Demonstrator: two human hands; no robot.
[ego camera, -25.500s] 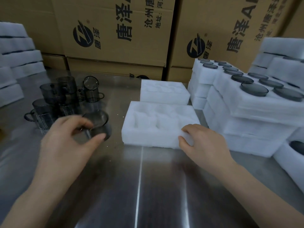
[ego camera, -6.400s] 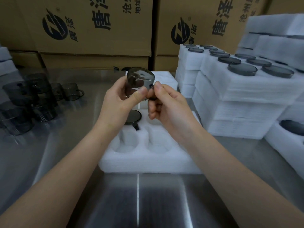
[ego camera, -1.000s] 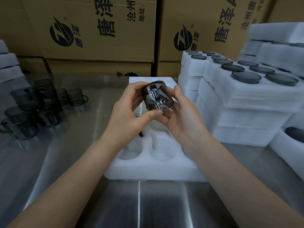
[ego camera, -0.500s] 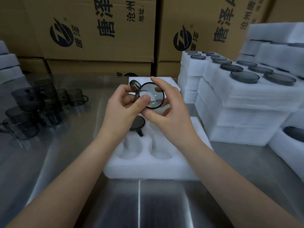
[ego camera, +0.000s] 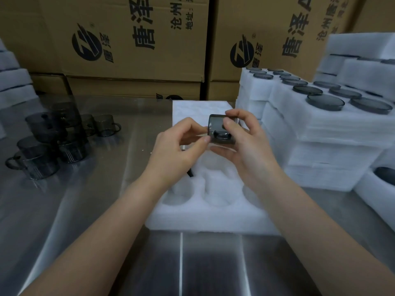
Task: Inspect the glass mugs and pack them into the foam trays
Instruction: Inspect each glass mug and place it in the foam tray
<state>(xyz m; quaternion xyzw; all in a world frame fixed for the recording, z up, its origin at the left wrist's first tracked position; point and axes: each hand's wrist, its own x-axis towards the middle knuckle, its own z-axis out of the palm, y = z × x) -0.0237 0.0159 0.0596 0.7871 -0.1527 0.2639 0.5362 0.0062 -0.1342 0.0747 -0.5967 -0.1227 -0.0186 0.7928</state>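
Note:
Both hands hold one smoky glass mug (ego camera: 218, 130) above the white foam tray (ego camera: 205, 212). My right hand (ego camera: 248, 146) curls round the mug's right side and underside. My left hand (ego camera: 181, 146) pinches its left edge with thumb and fingertips. The mug is seen side on, its handle towards me. The tray's near row of round pockets holds nothing. Only the dark handle (ego camera: 189, 173) of a mug in a far-row pocket shows behind my left wrist. Several loose mugs (ego camera: 53, 137) stand in a group at the left of the steel table.
A second foam tray (ego camera: 192, 110) lies behind the first. Stacks of filled foam trays (ego camera: 320, 129) rise at the right, more foam (ego camera: 12, 82) at the far left. Cardboard boxes (ego camera: 136, 39) wall off the back. Bare steel table (ego camera: 181, 263) lies in front.
Half a second ago the mug's round mouth faced me; it has since been turned side on and shifted slightly right. Both hands regripped it.

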